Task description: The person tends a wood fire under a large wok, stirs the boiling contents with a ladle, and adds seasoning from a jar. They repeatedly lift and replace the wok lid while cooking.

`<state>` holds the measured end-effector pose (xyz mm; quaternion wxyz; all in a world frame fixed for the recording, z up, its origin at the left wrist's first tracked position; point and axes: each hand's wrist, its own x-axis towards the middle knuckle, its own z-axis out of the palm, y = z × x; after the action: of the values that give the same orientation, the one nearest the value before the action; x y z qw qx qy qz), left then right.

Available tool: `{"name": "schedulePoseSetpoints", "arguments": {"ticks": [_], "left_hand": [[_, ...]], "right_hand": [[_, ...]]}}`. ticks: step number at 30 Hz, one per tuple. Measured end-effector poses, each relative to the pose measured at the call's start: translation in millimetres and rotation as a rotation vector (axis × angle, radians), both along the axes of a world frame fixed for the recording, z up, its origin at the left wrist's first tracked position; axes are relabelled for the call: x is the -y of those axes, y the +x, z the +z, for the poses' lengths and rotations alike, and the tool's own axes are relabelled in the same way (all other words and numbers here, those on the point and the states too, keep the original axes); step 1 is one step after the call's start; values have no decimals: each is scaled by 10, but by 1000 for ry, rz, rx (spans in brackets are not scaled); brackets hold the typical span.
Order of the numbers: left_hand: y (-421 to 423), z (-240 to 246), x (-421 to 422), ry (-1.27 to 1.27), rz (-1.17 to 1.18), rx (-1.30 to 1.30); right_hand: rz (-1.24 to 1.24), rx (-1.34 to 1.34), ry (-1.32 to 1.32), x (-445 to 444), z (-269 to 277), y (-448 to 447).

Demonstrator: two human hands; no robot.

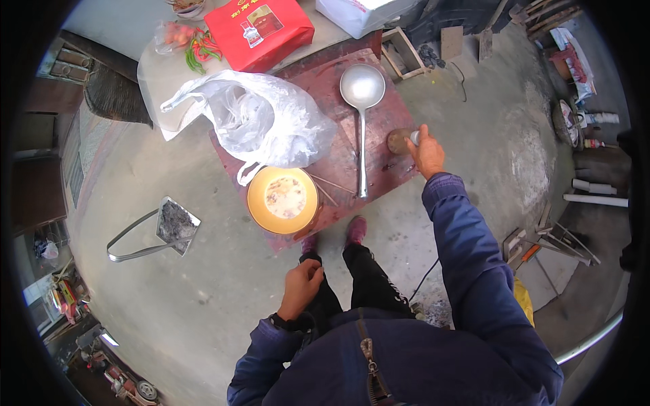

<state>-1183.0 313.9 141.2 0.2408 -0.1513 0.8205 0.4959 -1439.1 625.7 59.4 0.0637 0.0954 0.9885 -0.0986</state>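
My right hand point(429, 153) has its fingers around the white-capped end of a small brownish jar point(399, 141) at the right edge of a worn red wooden table point(380, 175). A metal ladle point(362, 87) lies bowl-away just left of the jar. Near the table's front-left edge stands a yellow bowl point(257, 203) with pale liquid and darker bits in it. Two thin sticks point(330, 187), apparently chopsticks, lie beside the bowl. Behind it slumps a translucent white plastic bag point(284, 122). My left hand point(300, 288) hangs before my body, fingers curled, with nothing visible in it.
At the back, a red printed bag point(284, 43), red and green chili peppers point(202, 51) and a white box point(358, 18) rest on a light surface. On the floor at left is a metal ash shovel point(177, 226) with a bent handle. A wooden crate point(402, 53) stands behind the table.
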Motion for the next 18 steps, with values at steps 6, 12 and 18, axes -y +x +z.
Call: {"name": "schedulePoseSetpoints", "arguments": {"ticks": [6, 12, 18], "left_hand": [[-329, 205, -455, -59, -59, -287], [-736, 714, -1115, -244, -227, -742], [-752, 1017, -1453, -15, -353, -777]], "right_hand": [[134, -136, -355, -118, 634, 348], [235, -17, -645, -117, 1843, 1089], [300, -244, -669, -134, 2536, 1632]]}}
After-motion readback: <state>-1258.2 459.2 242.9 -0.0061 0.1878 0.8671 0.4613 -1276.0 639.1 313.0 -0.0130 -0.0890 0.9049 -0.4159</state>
